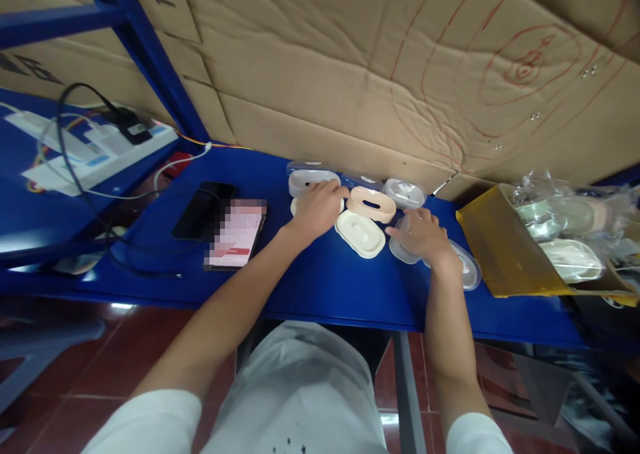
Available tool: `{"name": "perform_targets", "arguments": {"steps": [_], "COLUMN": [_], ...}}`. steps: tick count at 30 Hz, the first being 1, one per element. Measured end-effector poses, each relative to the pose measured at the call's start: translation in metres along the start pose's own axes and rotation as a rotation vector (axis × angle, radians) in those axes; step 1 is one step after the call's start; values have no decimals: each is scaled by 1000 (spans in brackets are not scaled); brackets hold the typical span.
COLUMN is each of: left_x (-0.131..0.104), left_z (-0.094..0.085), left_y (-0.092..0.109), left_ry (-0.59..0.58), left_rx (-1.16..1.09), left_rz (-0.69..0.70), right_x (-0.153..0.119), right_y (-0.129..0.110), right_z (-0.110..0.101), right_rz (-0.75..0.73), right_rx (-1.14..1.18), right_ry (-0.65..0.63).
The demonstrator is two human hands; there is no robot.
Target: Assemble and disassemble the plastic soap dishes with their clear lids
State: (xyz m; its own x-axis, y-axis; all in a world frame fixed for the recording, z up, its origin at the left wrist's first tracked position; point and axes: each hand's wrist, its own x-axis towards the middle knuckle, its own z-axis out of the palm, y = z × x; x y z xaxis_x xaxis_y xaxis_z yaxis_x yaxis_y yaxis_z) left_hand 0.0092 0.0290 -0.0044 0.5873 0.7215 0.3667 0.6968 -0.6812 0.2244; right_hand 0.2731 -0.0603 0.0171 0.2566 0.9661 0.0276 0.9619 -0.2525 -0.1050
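Note:
My left hand (320, 209) rests over a whitish oval case part (299, 181) and a cream piece below it, its fingers bent; whether it grips either is hidden. Right beside its fingertips lies a peach oval piece with a dark slot (373, 205). A cream oval tray (360, 234) lies in front of that, touched by neither hand. My right hand (423, 234) has its fingers apart over a clear oval piece (404, 249). Under and beyond its wrist is another clear oval lid (470, 267). Clear lids (405, 193) line the back.
On the blue table (320, 287), a lit phone (237, 234) and a dark phone (203, 207) lie left, near cables and a power strip (100, 164). A yellow-edged carton (493, 241) with bagged oval parts stands right. Cardboard (320, 74) walls the back.

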Motion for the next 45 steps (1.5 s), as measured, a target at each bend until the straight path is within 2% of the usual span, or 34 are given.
{"name": "perform_targets", "arguments": {"steps": [2,4,6,8,10,13,15,17,19,23,25,27,30,33,39,42,45], "left_x": [-2,-6,-10,-14,-17,-18,-18,-18,-18,-16,-16,-15,-15,-15,-19,-19,-19], "left_z": [3,8,13,18,23,28,30,31,31,32,32,32,31,29,31,34,36], "left_y": [15,30,41,48,49,47,46,46,46,44,42,41,41,43,45,45,45], "left_ry": [-60,-116,-149,-163,-168,-169,-170,-168,-169,-174,-174,-172,-167,-162,-117,-170,-204], "left_rx": [-41,-78,-101,-117,-128,-134,-132,-127,-117,-100,-95,-92,-92,-93,-133,-134,-134], "left_rz": [160,297,377,420,445,468,473,472,469,460,456,454,457,454,451,464,464], "right_x": [1,3,6,12,19,28,28,23,13,-9,-15,-17,-15,-10,5,14,22], "right_y": [2,4,11,22,34,46,44,33,15,-28,-42,-48,-43,-31,-20,-18,-9], "right_z": [1,2,1,0,0,-1,-4,-9,-13,-11,-8,-7,-10,-13,-4,1,-3], "right_rz": [-55,-226,-390,-468,-444,-335,-271,-240,-211,-107,-85,-102,-125,-144,-122,-131,-62], "right_rx": [7,107,289,466,532,441,318,200,111,-115,-197,-203,-173,-97,72,85,54], "right_ry": [-64,-97,-97,-77,-27,86,149,156,90,-153,-205,-217,-217,-155,129,265,440]}}
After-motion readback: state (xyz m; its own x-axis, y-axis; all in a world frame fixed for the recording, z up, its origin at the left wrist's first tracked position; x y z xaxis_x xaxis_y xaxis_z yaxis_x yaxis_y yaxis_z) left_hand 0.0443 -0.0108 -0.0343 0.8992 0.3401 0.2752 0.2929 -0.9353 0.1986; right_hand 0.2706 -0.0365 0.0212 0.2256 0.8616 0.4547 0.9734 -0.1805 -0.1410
